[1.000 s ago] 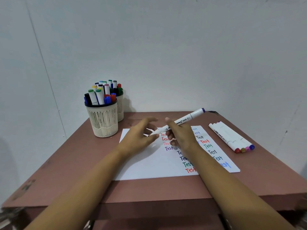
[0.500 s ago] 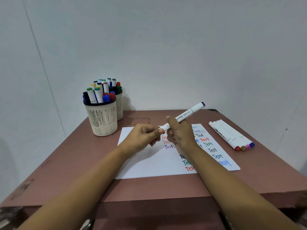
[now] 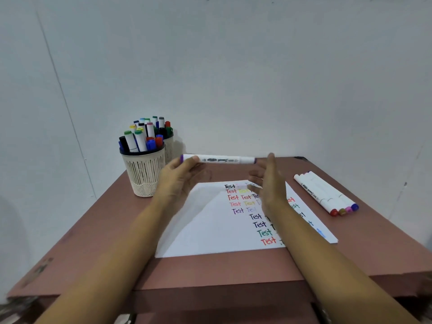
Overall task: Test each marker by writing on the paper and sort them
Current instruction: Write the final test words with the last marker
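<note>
A white marker with purple caps (image 3: 222, 159) is held level above the far edge of the white paper (image 3: 210, 230). My left hand (image 3: 177, 181) pinches its left end between thumb and fingertips. Just off the marker's right end, my right hand (image 3: 268, 183) hovers with relaxed fingers and holds nothing. The paper carries several rows of the word "Test" in different colours, partly hidden by my right hand. Several white markers with coloured ends (image 3: 325, 192) lie side by side on the table to the right of the paper.
Two pale slotted cups stand at the back left of the brown table (image 3: 93, 242), the front cup (image 3: 145, 174) and the back cup (image 3: 168, 148) both packed with markers. A white wall rises just behind the table.
The marker has passed from my right hand to my left and swung from a slant to level, higher up. My right hand has let go and opened.
</note>
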`<state>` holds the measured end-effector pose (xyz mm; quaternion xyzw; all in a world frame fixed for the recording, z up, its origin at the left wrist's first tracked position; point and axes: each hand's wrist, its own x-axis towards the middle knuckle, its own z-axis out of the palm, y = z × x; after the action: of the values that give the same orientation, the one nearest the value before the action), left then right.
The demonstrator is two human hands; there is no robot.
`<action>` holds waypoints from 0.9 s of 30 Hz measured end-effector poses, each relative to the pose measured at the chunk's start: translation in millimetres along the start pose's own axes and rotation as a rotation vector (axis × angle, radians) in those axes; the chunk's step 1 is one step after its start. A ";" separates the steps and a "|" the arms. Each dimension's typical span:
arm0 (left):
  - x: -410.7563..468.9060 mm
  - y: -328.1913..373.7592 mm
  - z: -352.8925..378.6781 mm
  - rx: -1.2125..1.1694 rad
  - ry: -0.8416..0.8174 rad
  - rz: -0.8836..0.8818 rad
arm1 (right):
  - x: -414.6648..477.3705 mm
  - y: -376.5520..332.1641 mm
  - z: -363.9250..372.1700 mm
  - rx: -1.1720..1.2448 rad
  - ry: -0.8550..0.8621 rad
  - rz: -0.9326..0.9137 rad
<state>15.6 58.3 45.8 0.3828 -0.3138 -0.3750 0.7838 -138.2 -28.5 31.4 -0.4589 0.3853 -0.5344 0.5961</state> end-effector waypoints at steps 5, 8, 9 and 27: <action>19.0 43.1 0.0 0.431 0.088 0.270 | 5.4 27.5 -3.6 -0.851 -0.045 -0.402; 34.3 80.6 7.8 0.709 0.115 0.444 | 9.0 42.7 -2.6 -1.227 -0.282 -0.505; 38.8 93.3 9.4 0.827 0.120 0.493 | 8.0 43.4 -1.7 -1.315 -0.325 -0.496; 137.9 142.8 -27.9 1.352 0.194 0.545 | 2.5 37.3 -0.3 -1.507 -0.415 -0.414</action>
<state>159.0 15.0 179.2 0.7225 -0.4899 0.1441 0.4661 -127.6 -30.7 -4.5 -0.8892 0.4308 -0.1345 0.0750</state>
